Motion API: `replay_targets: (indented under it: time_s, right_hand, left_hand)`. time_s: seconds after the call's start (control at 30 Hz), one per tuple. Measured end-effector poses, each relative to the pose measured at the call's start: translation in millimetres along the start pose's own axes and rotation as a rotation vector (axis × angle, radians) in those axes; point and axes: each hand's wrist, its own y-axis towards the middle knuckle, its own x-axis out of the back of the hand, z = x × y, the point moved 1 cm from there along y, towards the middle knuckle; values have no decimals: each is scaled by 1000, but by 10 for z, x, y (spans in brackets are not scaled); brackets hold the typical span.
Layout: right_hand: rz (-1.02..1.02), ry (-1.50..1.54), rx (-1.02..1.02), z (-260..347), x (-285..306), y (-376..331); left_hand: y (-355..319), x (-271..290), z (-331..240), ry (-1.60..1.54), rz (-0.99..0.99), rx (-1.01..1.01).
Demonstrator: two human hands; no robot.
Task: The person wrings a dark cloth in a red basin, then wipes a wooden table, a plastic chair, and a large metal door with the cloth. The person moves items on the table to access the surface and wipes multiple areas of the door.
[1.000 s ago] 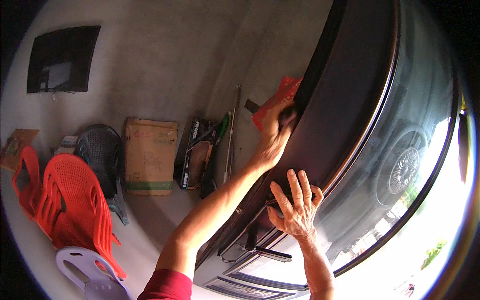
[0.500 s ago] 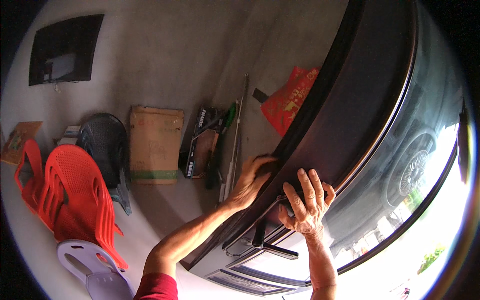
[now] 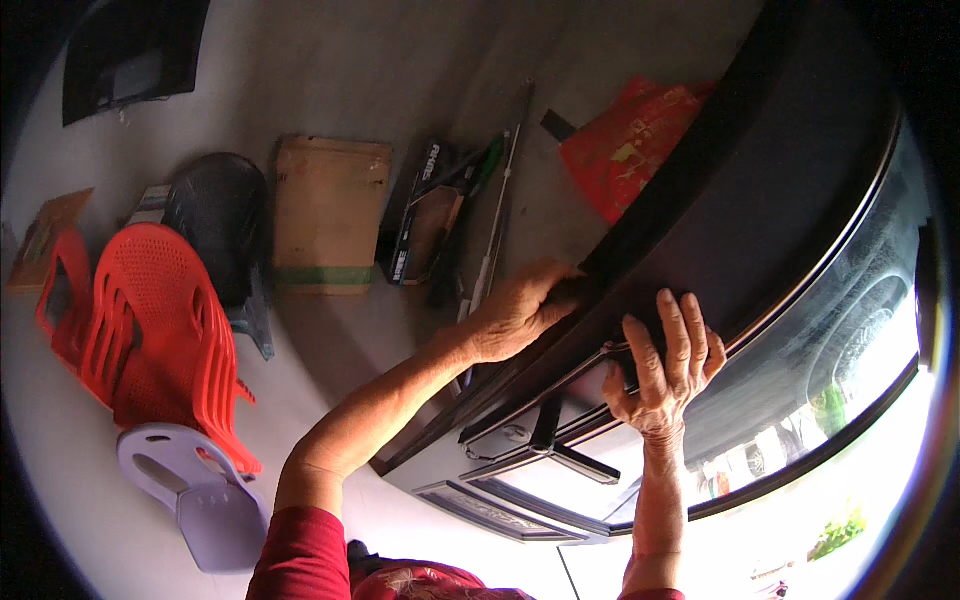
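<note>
A tall dark door (image 3: 760,230) with a glossy patterned panel on its right crosses my view. My left hand (image 3: 515,315) reaches to the door's left edge, its fingers curled there. What they close on is lost in shadow. Flat against the door's face rests my right hand (image 3: 665,370), fingers spread and thumb apart. A small dark part by the handle plate shows between thumb and forefinger. Below it, a black lever handle (image 3: 575,460) sticks out from the door.
Stacked red plastic chairs (image 3: 165,330), a lilac chair (image 3: 220,520) and a black chair (image 3: 215,230) stand at left. A cardboard box (image 3: 330,215), a black carton (image 3: 415,220) and long poles (image 3: 495,220) lean against the wall. A red bag (image 3: 635,145) is behind the door.
The whole scene has shifted upward in the picture, and the door and both hands also sit farther right. Both hands stay at about the same places on the door.
</note>
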Motion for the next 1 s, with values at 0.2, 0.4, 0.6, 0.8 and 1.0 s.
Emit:
replay_targets:
  time_s: [0.2, 0.4, 0.6, 0.8, 1.0]
  right_hand:
    - [7, -13, 9, 61, 21, 44]
    - [2, -11, 20, 51, -14, 10]
    - [16, -43, 10, 88, -51, -56]
    - [14, -78, 60, 131, -57, -30]
    - [-64, 128, 60, 345, 53, -528]
  left_hand:
    - [-724, -289, 618, -286, -217, 138]
    - [-1134, -542, 707, -965, -603, 535]
    - [-998, -571, 335, -122, -427, -9]
    - [-2041, -810, 987, -514, -402, 379]
    - [-2313, -690, 1209, -420, -234, 805]
